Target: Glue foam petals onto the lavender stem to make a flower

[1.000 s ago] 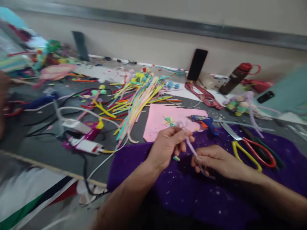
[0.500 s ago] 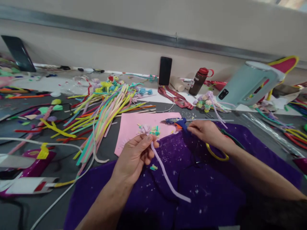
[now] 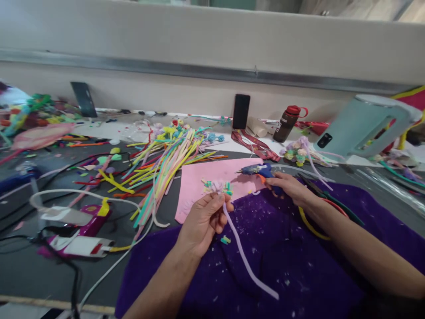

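Observation:
Pinched between the thumb and fingers of my left hand (image 3: 206, 218) is a lilac pipe cleaner (image 3: 244, 257); a fluffy lilac flower head (image 3: 217, 186) shows above the fingertips. The long stem hangs down to the right over the purple cloth (image 3: 206, 283). My right hand (image 3: 292, 187) is wrapped round the handle of a blue glue gun (image 3: 254, 169), whose nozzle points left above a pink foam sheet (image 3: 195, 175). A clear glue stick (image 3: 299, 170) extends from its back. Short green and yellow pieces (image 3: 228, 188) lie on the sheet behind the flower.
A bundle of coloured pipe cleaners (image 3: 166, 166) lies left of the sheet. Farther left are magenta-and-white devices (image 3: 79, 246) with cables. Along the back stand a phone (image 3: 241, 111), a red-capped bottle (image 3: 287, 124) and a pale green kettle (image 3: 361, 126). Finished pipe-cleaner flowers (image 3: 297, 149) lie before the bottle.
The glue gun has been lifted slightly and its nozzle shifted left relative to my right hand's grip. The camera view has turned left and up. My left hand keeps holding the lilac flower.

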### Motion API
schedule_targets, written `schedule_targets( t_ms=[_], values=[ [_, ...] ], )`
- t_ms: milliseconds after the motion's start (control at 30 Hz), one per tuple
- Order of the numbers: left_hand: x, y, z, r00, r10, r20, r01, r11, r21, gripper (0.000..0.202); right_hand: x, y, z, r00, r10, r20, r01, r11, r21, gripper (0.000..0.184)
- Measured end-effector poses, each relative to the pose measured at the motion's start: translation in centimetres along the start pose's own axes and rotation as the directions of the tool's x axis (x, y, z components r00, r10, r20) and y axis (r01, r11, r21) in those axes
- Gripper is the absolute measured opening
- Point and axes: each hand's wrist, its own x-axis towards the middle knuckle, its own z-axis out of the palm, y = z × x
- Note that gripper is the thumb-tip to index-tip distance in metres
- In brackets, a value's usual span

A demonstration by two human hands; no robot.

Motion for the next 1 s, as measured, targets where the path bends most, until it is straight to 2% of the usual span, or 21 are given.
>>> schedule_targets(
  t_ms=[67,167,267,333,500,633,733,833,1000],
  values=[
    [0.0,0.0,-0.2,1.000,-0.007,0.017,0.008,1.000,-0.023,0.023,-0.9,-0.5,0.1,0.998,-0.040,-0.045,0.045,0.993,0.113,0.028],
    [0.1,-0.2,-0.3,0.999,-0.023,0.040,0.024,0.999,-0.026,0.024,-2.3,-1.5,0.2,0.978,-0.055,-0.203,0.128,0.922,0.366,0.019],
    [0.2,-0.4,-0.4,0.998,-0.033,0.046,0.034,0.999,-0.019,0.025,-3.7,-2.3,0.3,0.979,-0.081,-0.187,0.167,0.846,0.506,0.019],
    [0.3,-0.5,-0.4,0.998,-0.036,0.044,0.037,0.999,-0.019,0.024,-4.4,-2.6,0.4,0.989,-0.088,-0.122,0.139,0.840,0.524,0.019],
    [0.6,-0.8,-0.3,0.998,-0.034,0.047,0.034,0.999,-0.006,0.024,-5.3,-2.7,1.1,0.997,-0.054,0.050,0.020,0.859,0.512,0.033],
    [0.8,-0.9,-0.2,0.998,-0.067,0.003,0.067,0.998,0.009,0.024,-6.0,-3.0,1.8,0.995,0.037,0.093,-0.078,0.866,0.494,0.018],
    [0.9,-0.8,-0.2,0.996,-0.089,0.003,0.089,0.996,0.002,0.024,-6.4,-3.1,2.0,0.986,0.079,0.144,-0.149,0.799,0.583,0.015],
    [1.0,-0.9,-0.3,0.996,-0.092,0.016,0.092,0.996,0.000,0.023,-6.4,-2.9,2.2,0.984,0.047,0.171,-0.146,0.763,0.630,0.019],
    [1.2,-1.2,-0.4,0.995,-0.098,0.005,0.098,0.995,-0.008,0.016,-6.7,-3.0,2.4,0.991,-0.034,0.131,-0.037,0.860,0.509,0.020]
  ],
)
